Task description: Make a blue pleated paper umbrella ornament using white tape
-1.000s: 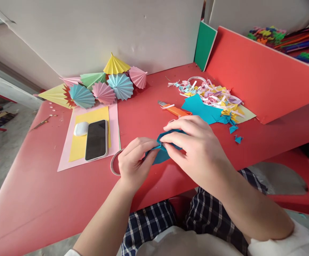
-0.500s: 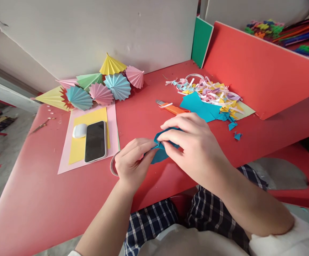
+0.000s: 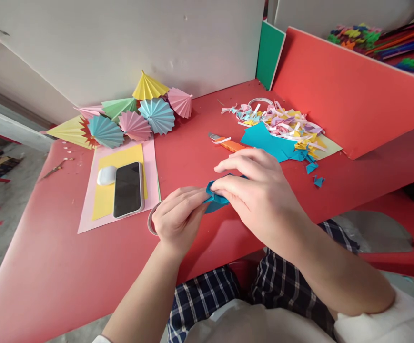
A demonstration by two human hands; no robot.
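Between my two hands is a folded piece of blue paper (image 3: pixel 217 204), held above the red table (image 3: pixel 188 162). My left hand (image 3: pixel 178 212) pinches its left end between thumb and fingers. From the right, my right hand (image 3: pixel 257 183) grips the upper part with thumb and index finger, its other fingers lifted a little. Part of the paper is hidden behind my right fingers. Just behind my left hand shows the edge of a roll of tape (image 3: pixel 151 221). An orange utility knife (image 3: pixel 230 144) lies beyond my right hand, beside a blue paper sheet (image 3: pixel 266 142).
Pleated paper umbrellas (image 3: pixel 156 116) stand at the back left. A phone (image 3: pixel 127 189) and white case (image 3: pixel 106 175) rest on yellow and pink sheets. Paper scraps (image 3: pixel 281 119) heap before a leaning red board (image 3: pixel 349 95). Scissors (image 3: pixel 54 169) lie near the left edge.
The lower flap of the blue paper has turned up and shows less below my fingers. My right thumb has moved in closer under the paper; both hands keep their hold.
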